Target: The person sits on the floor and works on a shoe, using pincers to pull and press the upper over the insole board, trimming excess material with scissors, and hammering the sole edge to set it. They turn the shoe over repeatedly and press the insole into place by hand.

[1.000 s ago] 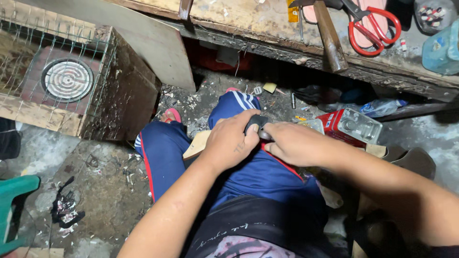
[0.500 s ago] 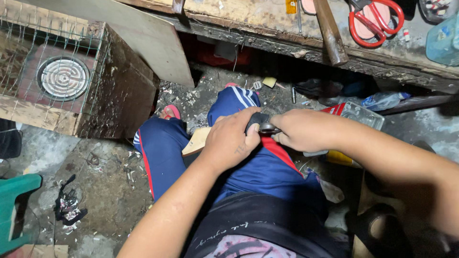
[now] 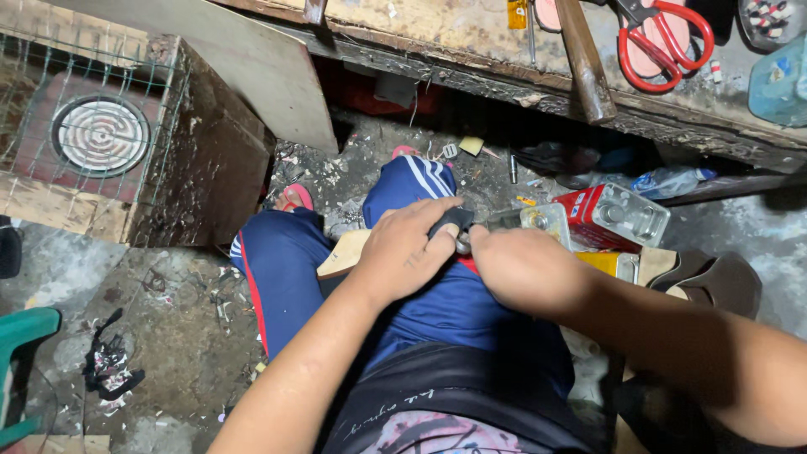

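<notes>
Head view, looking down onto a lap in blue track trousers (image 3: pixel 437 311) above a littered floor. Red metal can (image 3: pixel 612 217) lying on its side right of the knees, contents not visible; clear glass jar (image 3: pixel 542 223) just beside it, contents unclear; pale blue plastic container (image 3: pixel 777 84) at the far right of the wooden worktop (image 3: pixel 471 46), next to red-handled scissors (image 3: pixel 664 42) and a hammer handle (image 3: pixel 584 63). Wire-fronted wooden box (image 3: pixel 109 134) at left, holding a round metal grille. Left hand (image 3: pixel 408 252) curled shut over a small dark object (image 3: pixel 450 220) on the right thigh, fingers wrapped across its top. Right hand (image 3: pixel 525 269) closed too, thumb and fingertips pressed against the same dark object, both hands touching over the knee.
</notes>
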